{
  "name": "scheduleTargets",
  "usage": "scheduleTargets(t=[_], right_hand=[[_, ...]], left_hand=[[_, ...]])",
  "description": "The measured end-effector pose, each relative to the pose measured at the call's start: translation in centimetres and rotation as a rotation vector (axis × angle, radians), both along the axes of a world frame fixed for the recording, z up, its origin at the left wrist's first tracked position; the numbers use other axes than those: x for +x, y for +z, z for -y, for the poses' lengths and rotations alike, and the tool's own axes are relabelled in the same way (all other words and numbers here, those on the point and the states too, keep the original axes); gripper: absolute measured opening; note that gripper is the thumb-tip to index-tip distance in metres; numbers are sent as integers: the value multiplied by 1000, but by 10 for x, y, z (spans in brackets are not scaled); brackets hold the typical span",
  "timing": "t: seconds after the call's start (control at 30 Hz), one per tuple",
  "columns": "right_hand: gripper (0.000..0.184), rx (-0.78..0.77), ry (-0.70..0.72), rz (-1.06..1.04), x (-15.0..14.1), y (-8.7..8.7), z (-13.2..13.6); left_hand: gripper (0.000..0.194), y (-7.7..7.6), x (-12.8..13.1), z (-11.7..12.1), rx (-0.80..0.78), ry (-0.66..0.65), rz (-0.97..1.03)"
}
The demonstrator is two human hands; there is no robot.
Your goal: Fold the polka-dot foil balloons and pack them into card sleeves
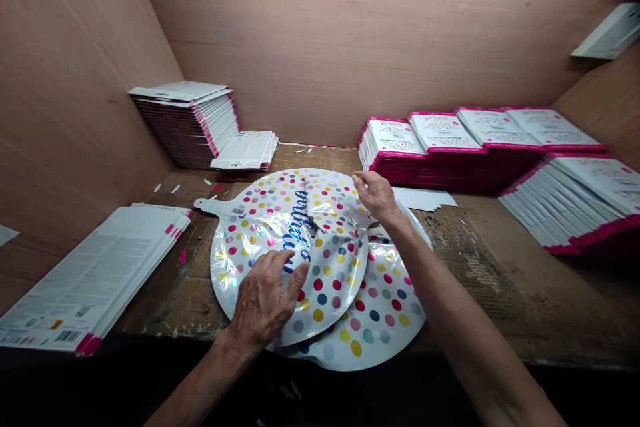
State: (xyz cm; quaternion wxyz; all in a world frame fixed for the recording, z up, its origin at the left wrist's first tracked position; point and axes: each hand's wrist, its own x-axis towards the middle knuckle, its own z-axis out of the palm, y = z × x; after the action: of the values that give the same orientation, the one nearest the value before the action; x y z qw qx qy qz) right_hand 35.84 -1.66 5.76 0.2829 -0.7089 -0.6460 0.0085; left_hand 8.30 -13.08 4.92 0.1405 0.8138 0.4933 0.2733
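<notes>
A flat, uninflated foil balloon (320,283), white with coloured dots and blue lettering, lies on the worktop with its tail pointing left. Under it, shifted to the right, a second dotted foil balloon (387,307) shows. My left hand (265,297) is open over the upper balloon's lower middle, its thumb and fingers apart. At the upper right edge my right hand (375,195) is closed on the upper balloon's foil, which is creased and partly folded there. The fingertips of that hand are partly hidden.
Stacks of white and pink card sleeves (185,123) stand at the back left, with more packs (450,140) at the back and right. A pile of printed sleeves (95,273) lies at the left front. Wooden panels (350,33) enclose the cardboard-covered worktop (475,260).
</notes>
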Motion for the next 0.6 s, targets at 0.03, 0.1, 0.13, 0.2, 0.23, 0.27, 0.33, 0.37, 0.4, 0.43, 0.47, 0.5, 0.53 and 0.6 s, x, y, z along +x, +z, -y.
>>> scheduleTargets(t=[0.03, 0.1, 0.13, 0.2, 0.23, 0.27, 0.33, 0.37, 0.4, 0.43, 0.47, 0.5, 0.53, 0.6], right_hand=[[34, -54, 24, -17, -2, -2, -12], [32, -116, 70, -36, -11, -12, -30], [31, -133, 84, -42, -19, -18, -37], [31, -170, 109, -59, -40, -29, -50], [31, -184, 125, -71, -52, -32, -56], [32, -193, 149, -87, -64, -32, -64], [36, -192, 216, -130, -83, -25, -80], [41, -184, 246, -154, -90, -18, -86], [46, -173, 263, -178, -95, -10, -89], [52, -149, 267, -205, -96, -1, -87], [56, -108, 267, -230, -96, 7, -80], [59, -65, 266, -245, -93, 13, -67], [57, 27, 276, -270, -88, 17, -48], [50, 163, 359, -208, -76, 14, -3]], left_hand=[[47, -1, 3, 4, 46, -37, 0], [73, -7, 8, 16, 150, -99, -39], [85, -12, 11, 23, 193, -109, -74], [86, -27, 12, 32, 218, -74, -118], [76, -34, 10, 33, 186, -35, -108], [67, -40, 6, 32, 130, 21, -76], [58, -45, -7, 26, -29, 200, 51], [55, -43, -16, 21, -126, 309, 139], [54, -40, -26, 17, -235, 411, 243], [54, -35, -35, 13, -350, 512, 361], [53, -29, -44, 9, -466, 616, 489], [51, -22, -53, 7, -574, 720, 615], [48, -17, -61, 6, -667, 822, 734], [41, -7, -75, 6, -802, 950, 922]])
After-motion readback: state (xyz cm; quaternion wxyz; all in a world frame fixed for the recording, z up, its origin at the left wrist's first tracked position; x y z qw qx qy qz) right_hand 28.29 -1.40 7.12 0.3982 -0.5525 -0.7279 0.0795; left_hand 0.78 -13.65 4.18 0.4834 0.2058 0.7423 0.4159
